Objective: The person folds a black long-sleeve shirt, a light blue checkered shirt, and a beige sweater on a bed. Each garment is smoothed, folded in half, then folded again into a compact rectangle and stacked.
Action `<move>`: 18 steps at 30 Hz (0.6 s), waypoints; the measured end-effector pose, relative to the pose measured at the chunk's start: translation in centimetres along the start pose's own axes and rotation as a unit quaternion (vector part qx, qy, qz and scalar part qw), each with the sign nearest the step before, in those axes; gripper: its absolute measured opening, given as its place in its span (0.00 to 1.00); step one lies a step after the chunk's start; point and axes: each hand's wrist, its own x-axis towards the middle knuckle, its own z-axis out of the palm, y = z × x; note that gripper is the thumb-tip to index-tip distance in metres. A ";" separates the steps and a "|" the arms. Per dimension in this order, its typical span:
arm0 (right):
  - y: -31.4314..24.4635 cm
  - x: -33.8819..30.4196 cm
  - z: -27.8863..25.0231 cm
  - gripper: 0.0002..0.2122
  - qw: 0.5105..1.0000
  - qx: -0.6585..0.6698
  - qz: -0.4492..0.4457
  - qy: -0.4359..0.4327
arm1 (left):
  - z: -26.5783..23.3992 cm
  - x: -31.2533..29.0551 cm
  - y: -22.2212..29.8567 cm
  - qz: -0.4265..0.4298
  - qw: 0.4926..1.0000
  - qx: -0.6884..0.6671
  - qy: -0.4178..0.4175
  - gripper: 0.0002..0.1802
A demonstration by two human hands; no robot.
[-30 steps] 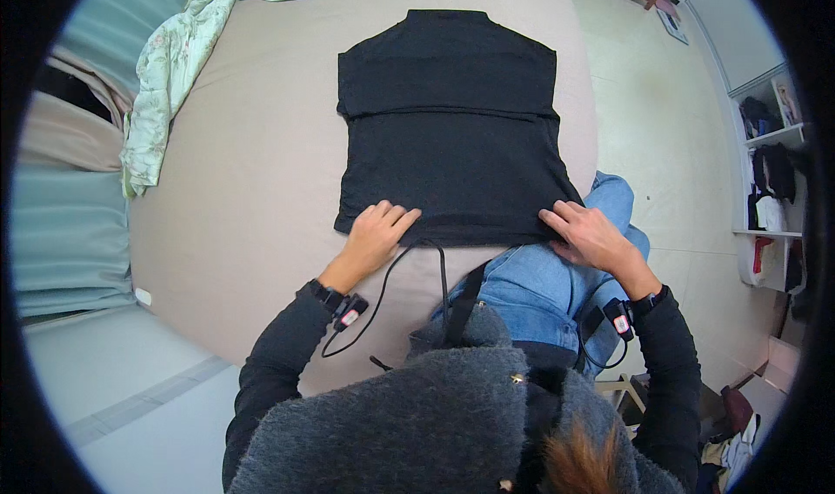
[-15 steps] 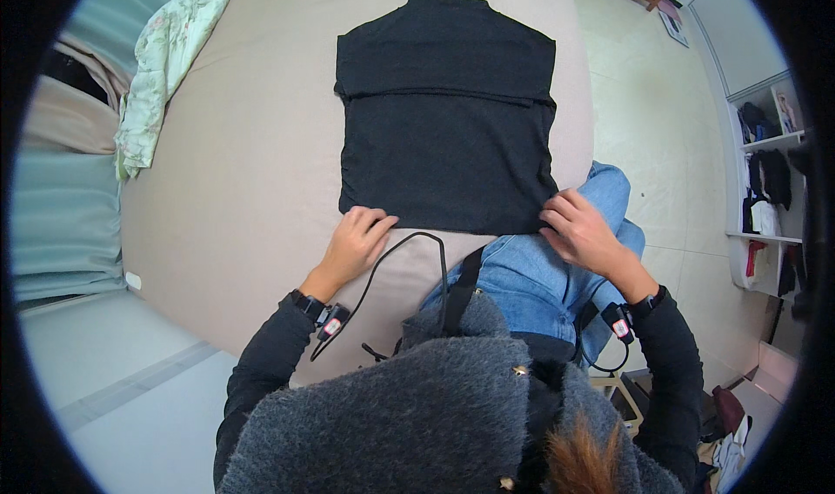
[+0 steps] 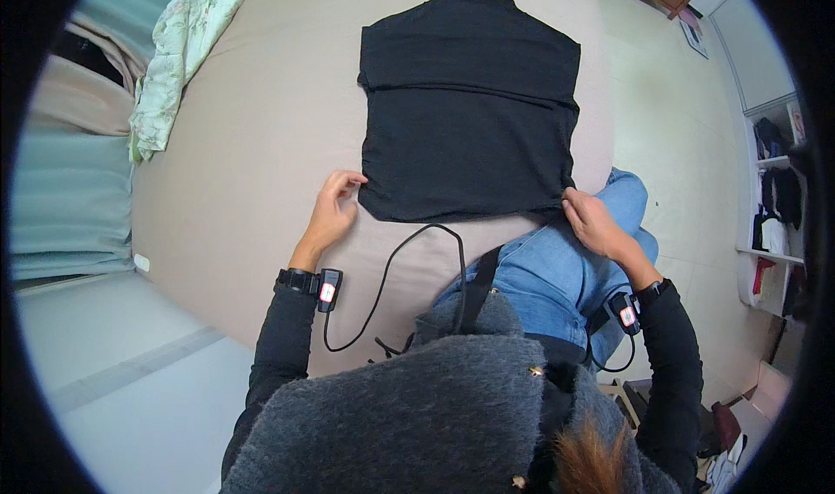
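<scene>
A black high-necked shirt (image 3: 470, 150) lies spread on the bed, its neck at the far end and its hem toward me. A fold runs across its upper half, and its sides are slightly wrinkled. My right hand (image 3: 593, 223) pinches the lower right corner of the hem. At the lower left side my left hand (image 3: 334, 209) reaches its fingertips to the shirt's edge, with thumb and fingers apart.
The pale beige bed sheet (image 3: 261, 129) stretches around the shirt. A floral cloth (image 3: 187, 46) lies at the far left by green curtains (image 3: 70, 207). A black cable (image 3: 383, 294) loops from my left wrist. Open shelves (image 3: 774, 198) with clothes stand at the right.
My left hand has moved off the hem's left corner and up along the shirt's left side. The right hand still holds its corner. The whole view has shifted slightly.
</scene>
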 end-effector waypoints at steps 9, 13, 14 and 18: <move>0.7 0.4 -0.3 0.10 0.996 0.064 0.057 0.023 | 4.3 -1.1 -2.4 -0.052 0.993 -0.062 0.081 0.15; 0.0 0.4 -0.8 0.11 0.998 0.040 0.048 -0.001 | 3.6 -1.2 -1.7 -0.182 0.925 -0.325 0.079 0.07; -0.3 0.2 -0.9 0.12 0.998 0.031 0.043 -0.013 | 3.1 -1.4 -1.5 -0.124 0.932 -0.332 0.082 0.09; -1.2 -0.3 -1.2 0.13 0.993 -0.081 -0.083 -0.031 | 1.1 -3.0 -1.9 -0.148 0.943 -0.271 0.123 0.13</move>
